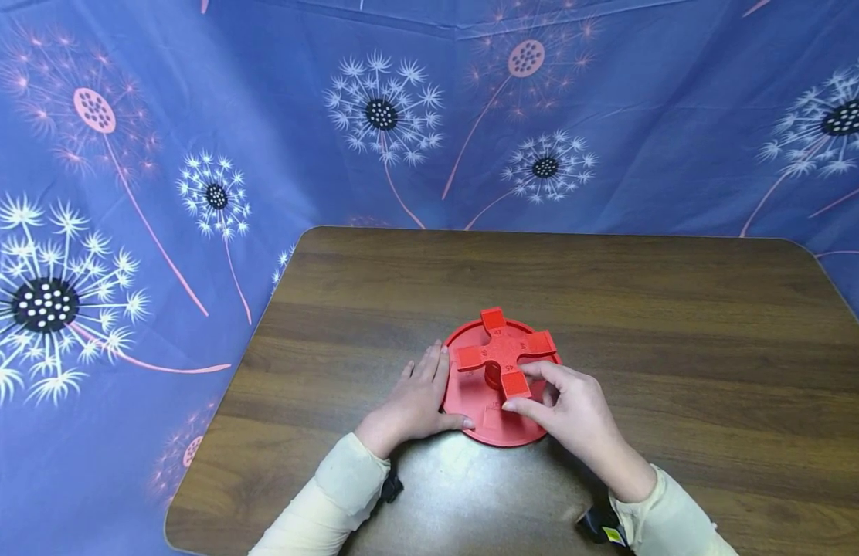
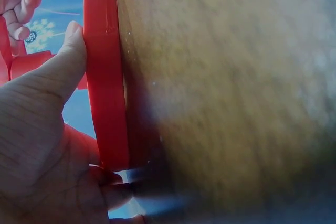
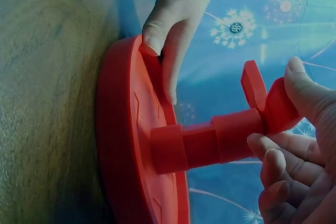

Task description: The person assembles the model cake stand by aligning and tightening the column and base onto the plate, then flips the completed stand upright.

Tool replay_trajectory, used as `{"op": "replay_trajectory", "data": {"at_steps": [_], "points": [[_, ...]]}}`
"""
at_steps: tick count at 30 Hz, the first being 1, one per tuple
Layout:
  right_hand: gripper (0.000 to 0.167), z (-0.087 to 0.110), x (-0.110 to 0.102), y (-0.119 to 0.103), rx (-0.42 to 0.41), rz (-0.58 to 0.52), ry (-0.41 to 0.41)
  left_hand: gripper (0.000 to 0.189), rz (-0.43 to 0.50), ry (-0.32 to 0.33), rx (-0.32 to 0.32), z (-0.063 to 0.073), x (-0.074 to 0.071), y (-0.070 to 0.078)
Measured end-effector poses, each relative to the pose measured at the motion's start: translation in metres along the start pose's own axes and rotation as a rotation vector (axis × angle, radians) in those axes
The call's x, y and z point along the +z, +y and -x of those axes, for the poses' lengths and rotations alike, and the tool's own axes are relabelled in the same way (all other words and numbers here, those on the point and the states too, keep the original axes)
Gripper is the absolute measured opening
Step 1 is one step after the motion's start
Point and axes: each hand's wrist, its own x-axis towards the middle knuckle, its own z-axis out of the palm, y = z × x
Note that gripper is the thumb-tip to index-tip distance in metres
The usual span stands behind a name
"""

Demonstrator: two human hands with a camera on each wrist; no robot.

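In the head view a round red plastic base (image 1: pixel 474 398) lies on the table, with a raised rim. Over its middle a red four-armed cross-shaped top (image 1: pixel 501 351) with numbers on its arms sits on a stepped red post (image 3: pixel 198 144), seen in the right wrist view. My right hand (image 1: pixel 578 411) pinches the cross's near arm between thumb and fingers. At the base's left side, my left hand (image 1: pixel 419 398) rests with straight fingers along the rim and its thumb spread over the near edge. The left wrist view shows the left thumb (image 2: pixel 71 64) against the red side wall.
The brown wood-grain table (image 1: pixel 680 324) extends around the base, with rounded corners. Behind and to the left hangs a blue cloth (image 1: pixel 276 100) printed with dandelions. Dark wrist devices (image 1: pixel 599 527) sit under the sleeves.
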Motion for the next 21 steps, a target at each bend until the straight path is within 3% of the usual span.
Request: {"op": "replay_trajectory", "data": {"at_steps": [4,12,15,21], "points": [[0.043,0.001,-0.006,-0.001,-0.024,0.017,0.041,0.117,0.014,-0.004,-0.003,0.000,-0.001,0.000],[0.023,-0.011,-0.024,0.009,-0.089,0.019,0.295,0.117,0.037,-0.010,-0.012,0.001,0.000,0.000],[0.028,-0.016,-0.027,0.015,-0.065,0.025,0.254,0.117,0.030,-0.014,-0.012,0.000,0.001,0.000],[0.041,-0.020,-0.025,0.027,0.019,-0.100,0.025,0.117,0.006,-0.019,-0.012,0.000,0.002,0.000]]}}
